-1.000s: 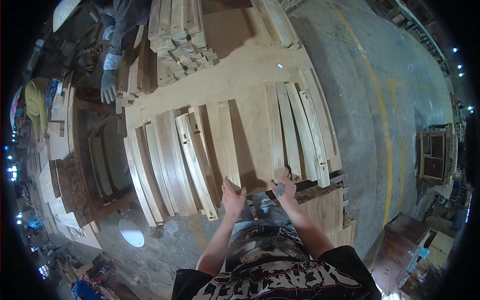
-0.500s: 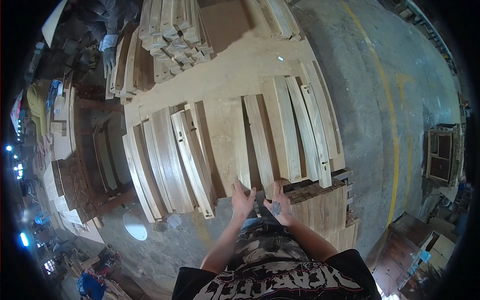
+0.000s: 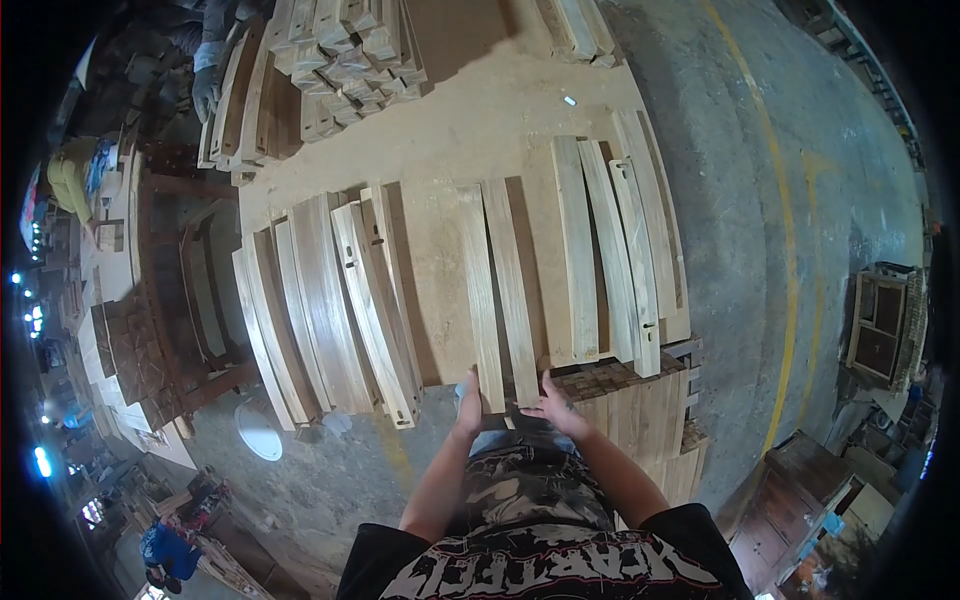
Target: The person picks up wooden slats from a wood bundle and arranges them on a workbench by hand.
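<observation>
Two long pale wooden slats lie side by side in front of me, a left slat (image 3: 478, 290) and a right slat (image 3: 512, 290), with a thin gap towards their far ends. Their near ends jut past the board's front edge. My left hand (image 3: 468, 408) is open, its fingers stretched along the outer side of the left slat. At the near end of the right slat, my right hand (image 3: 556, 410) has its thumb raised and its fingers spread towards the slat's end. The undersides of both slats are hidden.
More slats with slots (image 3: 360, 290) lie to the left, others (image 3: 590, 250) to the right. A wood stack (image 3: 345, 60) stands at the back, near a co-worker's gloved hand (image 3: 206, 95). Below the board's right front corner sits a pile of wood blocks (image 3: 640, 420).
The two slats have come together, and their near ends now reach closer to me. My hands have shifted from gripping the ends to the slats' outer sides.
</observation>
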Demonstrator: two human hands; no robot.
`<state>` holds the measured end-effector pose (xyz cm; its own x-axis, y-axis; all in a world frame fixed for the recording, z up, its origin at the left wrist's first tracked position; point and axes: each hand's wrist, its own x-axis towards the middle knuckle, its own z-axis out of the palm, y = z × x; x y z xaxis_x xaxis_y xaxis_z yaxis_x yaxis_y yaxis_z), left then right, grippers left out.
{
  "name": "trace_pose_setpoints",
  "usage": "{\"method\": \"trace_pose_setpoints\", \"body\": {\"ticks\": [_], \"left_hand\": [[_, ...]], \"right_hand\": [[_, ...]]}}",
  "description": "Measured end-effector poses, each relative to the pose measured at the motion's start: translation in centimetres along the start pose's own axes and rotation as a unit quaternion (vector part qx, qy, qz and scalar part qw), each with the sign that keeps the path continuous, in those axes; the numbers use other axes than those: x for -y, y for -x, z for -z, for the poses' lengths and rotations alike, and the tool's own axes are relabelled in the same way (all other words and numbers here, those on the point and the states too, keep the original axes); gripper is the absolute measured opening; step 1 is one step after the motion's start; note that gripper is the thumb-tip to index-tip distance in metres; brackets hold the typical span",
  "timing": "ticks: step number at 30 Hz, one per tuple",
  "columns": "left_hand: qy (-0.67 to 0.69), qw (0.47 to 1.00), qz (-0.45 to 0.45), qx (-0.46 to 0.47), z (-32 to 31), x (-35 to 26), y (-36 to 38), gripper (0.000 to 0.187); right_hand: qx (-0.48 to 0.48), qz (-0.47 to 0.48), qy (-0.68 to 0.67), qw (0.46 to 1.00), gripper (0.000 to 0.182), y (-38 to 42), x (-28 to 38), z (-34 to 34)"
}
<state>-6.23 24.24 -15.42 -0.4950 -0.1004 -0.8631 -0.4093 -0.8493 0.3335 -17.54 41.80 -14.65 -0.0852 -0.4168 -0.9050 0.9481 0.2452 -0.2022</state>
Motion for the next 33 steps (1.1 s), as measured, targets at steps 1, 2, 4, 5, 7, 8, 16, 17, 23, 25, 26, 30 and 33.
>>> {"method": "trace_pose_setpoints", "body": {"ticks": [1,2,4,5,7,8,16,17,23,25,26,30,33], "left_hand": [[-0.006,1.0,-0.023,0.011,-0.2,0.3,-0.4,0.076],[-0.003,0.999,-0.022,0.032,-0.2,0.3,0.0,0.073],[-0.001,0.997,-0.023,0.078,-1.0,-1.2,2.0,0.069],[-0.008,0.997,-0.043,0.064,-2.5,-2.5,3.8,0.071],[-0.033,0.998,-0.007,0.059,-2.5,-3.9,6.0,0.069],[-0.046,0.997,0.007,0.054,-2.4,-4.7,6.8,0.069],[-0.399,0.885,-0.16,-0.181,-3.8,-3.3,5.0,0.052],[-0.38,0.895,-0.14,-0.187,-3.4,-3.0,4.7,0.053],[-0.315,0.916,0.008,-0.249,-0.6,-1.9,2.5,0.065],[-0.128,0.973,0.008,-0.194,-1.4,-0.7,2.0,0.067],[-0.034,0.986,0.008,-0.161,-1.6,-0.1,1.8,0.069],[-0.04,0.998,0.014,-0.036,0.5,0.6,1.5,0.066],[-0.019,0.997,0.015,0.067,-0.7,-2.8,6.7,0.065]], "right_hand": [[0.0,0.02,0.0,1.0,0.077,-0.1,-0.4,-0.3],[0.0,0.042,0.0,0.999,0.077,0.5,-0.1,-1.1],[0.013,0.076,0.014,0.997,0.072,2.3,1.4,-1.6],[0.026,0.085,0.026,0.996,0.068,3.6,2.1,-1.9],[0.021,0.125,0.085,0.988,0.042,4.6,2.1,-1.3],[-0.025,0.145,0.158,0.976,0.039,4.9,2.5,-1.6],[-0.071,0.159,0.176,0.969,0.048,1.9,0.9,-1.4],[-0.052,0.132,0.126,0.982,0.053,1.9,1.1,-1.5],[0.023,0.048,0.026,0.998,0.076,1.4,1.3,-2.7],[0.012,0.043,0.037,0.998,0.074,1.6,1.6,-3.4],[0.012,0.045,0.037,0.998,0.072,1.6,1.6,-3.5],[0.024,0.074,0.054,0.995,0.063,3.1,2.2,-2.9],[0.032,0.106,0.04,0.993,0.054,4.5,1.8,-1.8]]}}
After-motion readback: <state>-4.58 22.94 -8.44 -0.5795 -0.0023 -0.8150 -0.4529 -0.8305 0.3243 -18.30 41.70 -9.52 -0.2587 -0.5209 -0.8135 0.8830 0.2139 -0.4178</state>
